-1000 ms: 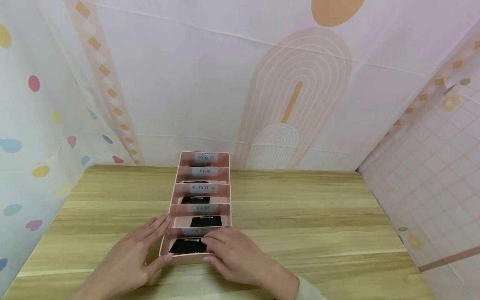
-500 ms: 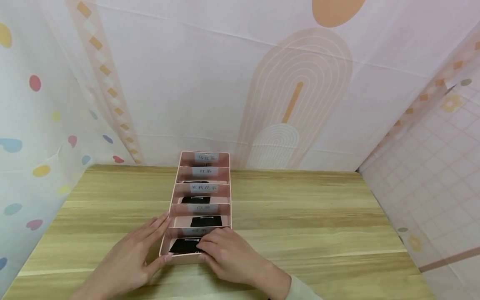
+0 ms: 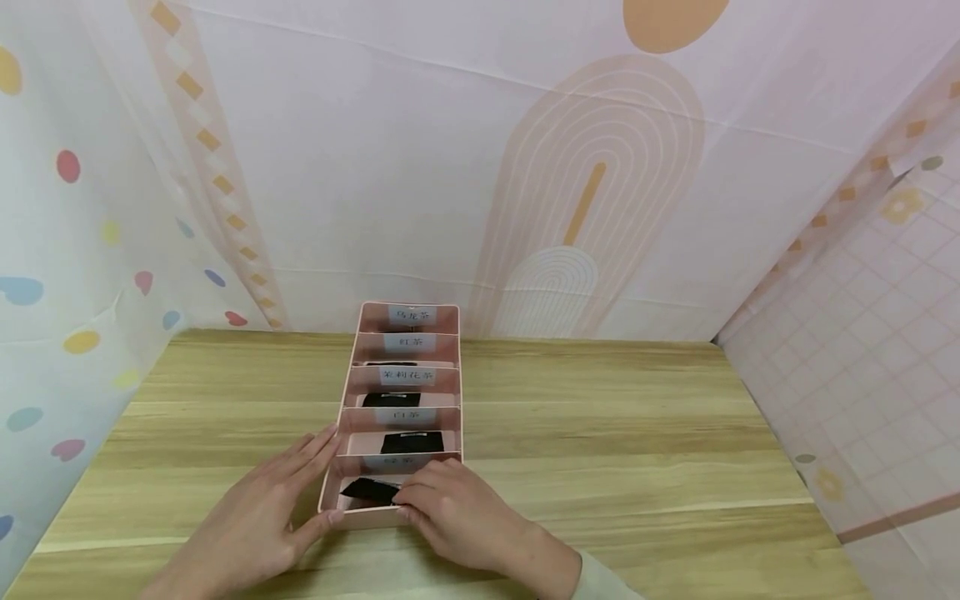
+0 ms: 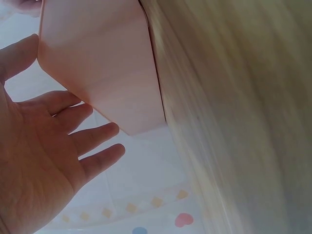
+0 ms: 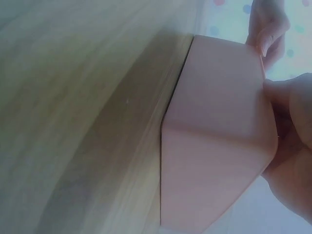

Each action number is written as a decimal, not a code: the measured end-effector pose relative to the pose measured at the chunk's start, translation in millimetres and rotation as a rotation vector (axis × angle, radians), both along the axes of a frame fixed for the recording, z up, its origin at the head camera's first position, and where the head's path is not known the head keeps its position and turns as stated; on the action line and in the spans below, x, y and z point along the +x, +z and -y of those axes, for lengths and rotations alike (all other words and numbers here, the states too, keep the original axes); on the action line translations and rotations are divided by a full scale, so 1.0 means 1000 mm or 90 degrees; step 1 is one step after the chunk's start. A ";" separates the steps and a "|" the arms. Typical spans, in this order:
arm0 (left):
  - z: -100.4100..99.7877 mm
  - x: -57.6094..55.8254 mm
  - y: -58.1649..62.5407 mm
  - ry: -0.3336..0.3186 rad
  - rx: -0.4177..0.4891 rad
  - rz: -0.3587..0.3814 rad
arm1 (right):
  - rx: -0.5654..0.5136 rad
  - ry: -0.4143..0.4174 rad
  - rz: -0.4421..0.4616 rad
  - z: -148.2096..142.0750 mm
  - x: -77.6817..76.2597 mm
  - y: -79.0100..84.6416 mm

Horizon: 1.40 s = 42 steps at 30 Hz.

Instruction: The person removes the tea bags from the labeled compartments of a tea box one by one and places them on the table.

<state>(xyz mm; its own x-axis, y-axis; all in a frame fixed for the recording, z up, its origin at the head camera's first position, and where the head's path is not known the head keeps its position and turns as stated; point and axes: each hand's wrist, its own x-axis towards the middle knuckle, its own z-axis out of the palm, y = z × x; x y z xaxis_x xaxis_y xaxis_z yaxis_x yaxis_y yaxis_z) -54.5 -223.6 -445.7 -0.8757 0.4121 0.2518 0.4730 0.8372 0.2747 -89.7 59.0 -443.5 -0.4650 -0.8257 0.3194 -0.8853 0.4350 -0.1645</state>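
A long pink divided box point(image 3: 371, 521) stands on the table, its compartments bearing handwritten tea labels. My left hand point(image 3: 258, 508) steadies its near left corner, thumb at the front rim and fairly straight fingers along the side. In the left wrist view, those spread fingers point(image 4: 100, 136) touch the rim of the pink wall. My right hand point(image 3: 472, 517) reaches over the near right corner and pinches the right end of a black tea packet point(image 3: 367, 491) in the nearest compartment. This packet is tilted; its right end is hidden behind the fingers.
Other black packets lie in the second compartment point(image 3: 412, 442) and third compartment point(image 3: 392, 401) from the front, and a dark edge shows in the fourth. Wood-grain table point(image 3: 637, 450) extends on both sides. Patterned cloth point(image 3: 375, 167) hangs behind and at the sides.
My right hand has shifted slightly left over the nearest compartment. The black tea packet there has gone from lying flat to tilted. My left hand and the box have stayed put.
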 end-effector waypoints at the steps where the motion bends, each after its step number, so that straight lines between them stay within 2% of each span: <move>1: 0.000 0.000 0.000 0.002 -0.001 0.004 | -0.005 0.000 0.012 0.000 0.000 0.000; 6: 0.000 0.000 0.001 -0.002 0.000 -0.009 | -0.039 0.002 0.069 -0.001 -0.001 0.000; 10: 0.000 0.000 0.000 -0.003 -0.003 -0.020 | -0.105 0.002 0.092 -0.001 -0.002 -0.001; 12: 0.000 0.000 0.000 -0.003 -0.003 -0.020 | -0.147 0.008 0.074 -0.002 -0.003 -0.001; 15: 0.000 -0.001 0.000 -0.006 -0.002 -0.015 | -0.201 0.018 0.014 -0.003 -0.005 -0.002; 18: 0.001 -0.001 0.001 -0.009 -0.003 0.003 | -0.231 0.014 -0.045 -0.005 -0.007 0.000; 20: 0.001 -0.001 0.001 -0.008 -0.005 0.015 | -0.246 0.012 -0.058 -0.007 -0.009 0.002; 23: 0.001 0.000 0.002 -0.007 -0.008 0.024 | -0.260 0.005 -0.044 -0.010 -0.010 0.005; 29: 0.000 0.000 0.002 -0.008 -0.006 0.016 | -0.299 -0.002 0.023 -0.015 -0.013 0.011; 37: -0.001 0.001 0.004 0.005 -0.005 0.043 | -0.382 0.003 0.024 -0.022 -0.017 0.018; 42: -0.001 0.001 0.000 0.005 -0.005 0.014 | -0.430 -0.012 0.054 -0.027 -0.020 0.024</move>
<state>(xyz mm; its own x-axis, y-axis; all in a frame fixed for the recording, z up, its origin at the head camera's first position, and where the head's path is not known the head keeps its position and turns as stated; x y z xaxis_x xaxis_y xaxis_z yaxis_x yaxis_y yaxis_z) -53.3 -222.7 -445.3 -0.8843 0.4071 0.2288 0.4601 0.8431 0.2783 -109.7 85.6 -419.5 -0.5236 -0.4500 0.7234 -0.8505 0.2274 -0.4742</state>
